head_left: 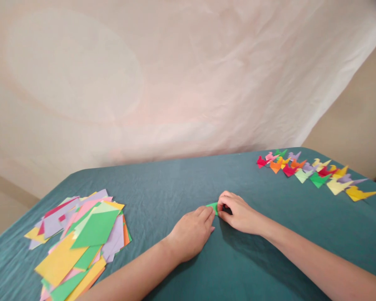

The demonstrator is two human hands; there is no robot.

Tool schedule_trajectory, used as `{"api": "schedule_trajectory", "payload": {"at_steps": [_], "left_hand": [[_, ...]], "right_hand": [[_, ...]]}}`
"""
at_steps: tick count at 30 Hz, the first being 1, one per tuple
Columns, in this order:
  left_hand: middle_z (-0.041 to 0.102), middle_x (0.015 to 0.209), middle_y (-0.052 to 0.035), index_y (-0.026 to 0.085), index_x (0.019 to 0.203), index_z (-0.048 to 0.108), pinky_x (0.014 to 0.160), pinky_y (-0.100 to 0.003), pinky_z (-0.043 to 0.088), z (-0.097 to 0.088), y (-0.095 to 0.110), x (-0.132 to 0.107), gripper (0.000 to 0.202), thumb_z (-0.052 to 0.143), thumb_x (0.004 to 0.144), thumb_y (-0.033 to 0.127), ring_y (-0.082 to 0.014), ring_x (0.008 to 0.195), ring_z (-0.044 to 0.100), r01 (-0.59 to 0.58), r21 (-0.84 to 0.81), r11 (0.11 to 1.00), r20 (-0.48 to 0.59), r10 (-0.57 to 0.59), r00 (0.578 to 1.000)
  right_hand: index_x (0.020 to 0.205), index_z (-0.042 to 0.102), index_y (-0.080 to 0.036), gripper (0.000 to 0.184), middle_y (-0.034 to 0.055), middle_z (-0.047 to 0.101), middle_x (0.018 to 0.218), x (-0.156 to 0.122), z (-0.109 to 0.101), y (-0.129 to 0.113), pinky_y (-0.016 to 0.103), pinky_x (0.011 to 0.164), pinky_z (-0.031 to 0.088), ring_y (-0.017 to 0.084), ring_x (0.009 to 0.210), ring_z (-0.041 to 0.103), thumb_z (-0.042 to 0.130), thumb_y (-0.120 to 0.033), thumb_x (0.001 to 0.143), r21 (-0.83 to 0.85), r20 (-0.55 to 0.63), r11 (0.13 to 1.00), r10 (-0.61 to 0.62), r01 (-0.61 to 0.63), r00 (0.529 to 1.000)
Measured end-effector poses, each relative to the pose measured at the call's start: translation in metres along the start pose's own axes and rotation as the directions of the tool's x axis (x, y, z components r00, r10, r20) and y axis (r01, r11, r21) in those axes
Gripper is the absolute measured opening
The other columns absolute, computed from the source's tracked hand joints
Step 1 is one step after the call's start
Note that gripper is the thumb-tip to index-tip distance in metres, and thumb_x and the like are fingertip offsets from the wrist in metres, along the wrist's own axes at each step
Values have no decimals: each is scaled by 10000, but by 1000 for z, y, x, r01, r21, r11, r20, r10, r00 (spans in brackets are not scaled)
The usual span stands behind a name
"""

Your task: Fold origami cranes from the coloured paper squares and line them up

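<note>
Between my two hands, at the middle of the cloth-covered table, lies a small folded piece of green paper [213, 207]. My left hand [192, 232] rests palm down, its fingers together and pressing on the paper's left part. My right hand [238, 212] pinches the right end of the paper between thumb and fingertips. Most of the green paper is hidden under the fingers, so I cannot make out its full folded shape.
To the left lies a loose, overlapping pile of coloured paper sheets [95, 228]. Several folded paper birds [320, 179] stand in rows at the far right. A dark green cloth [163, 188] covers the table, and a pale hanging sheet [188, 83] rises behind its back edge.
</note>
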State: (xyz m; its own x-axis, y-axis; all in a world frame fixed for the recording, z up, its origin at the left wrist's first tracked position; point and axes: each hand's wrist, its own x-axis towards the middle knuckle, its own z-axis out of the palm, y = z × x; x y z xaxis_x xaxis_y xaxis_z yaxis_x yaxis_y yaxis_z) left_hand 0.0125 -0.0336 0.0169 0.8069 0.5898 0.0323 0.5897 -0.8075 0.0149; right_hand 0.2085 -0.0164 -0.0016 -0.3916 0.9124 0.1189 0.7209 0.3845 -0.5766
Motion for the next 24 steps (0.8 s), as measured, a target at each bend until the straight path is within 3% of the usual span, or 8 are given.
{"api": "schedule_trajectory", "payload": {"at_steps": [14, 19, 24], "left_hand": [[499, 1218, -104, 110, 1238, 416, 919, -335, 418, -1, 1, 1, 366, 377, 917, 282, -232, 1116, 464, -4, 26, 1000, 13, 3, 1000], [495, 1224, -112, 104, 1244, 411, 923, -343, 417, 0, 0, 1, 373, 386, 914, 276, -237, 1117, 463, -7, 35, 999, 11, 7, 1000], [498, 1224, -107, 122, 1238, 422, 916, -339, 421, 2, 0, 0, 364, 390, 914, 286, -235, 1121, 462, 3, 15, 1000, 5, -3, 1000]], "right_hand": [[722, 540, -167, 84, 26, 538, 828, -3, -10, 4, 258, 712, 418, 137, 766, 512, 520, -92, 753, 130, 48, 988, -84, 77, 995], [975, 582, -171, 228, 39, 615, 919, -9, -29, 10, 262, 754, 454, 139, 812, 572, 430, -97, 821, 245, 133, 968, -97, 62, 986], [1156, 570, -221, 454, 43, 610, 1115, -19, -49, -3, 281, 889, 414, 156, 1005, 559, 348, -22, 814, 102, 254, 968, -248, 229, 935]]}}
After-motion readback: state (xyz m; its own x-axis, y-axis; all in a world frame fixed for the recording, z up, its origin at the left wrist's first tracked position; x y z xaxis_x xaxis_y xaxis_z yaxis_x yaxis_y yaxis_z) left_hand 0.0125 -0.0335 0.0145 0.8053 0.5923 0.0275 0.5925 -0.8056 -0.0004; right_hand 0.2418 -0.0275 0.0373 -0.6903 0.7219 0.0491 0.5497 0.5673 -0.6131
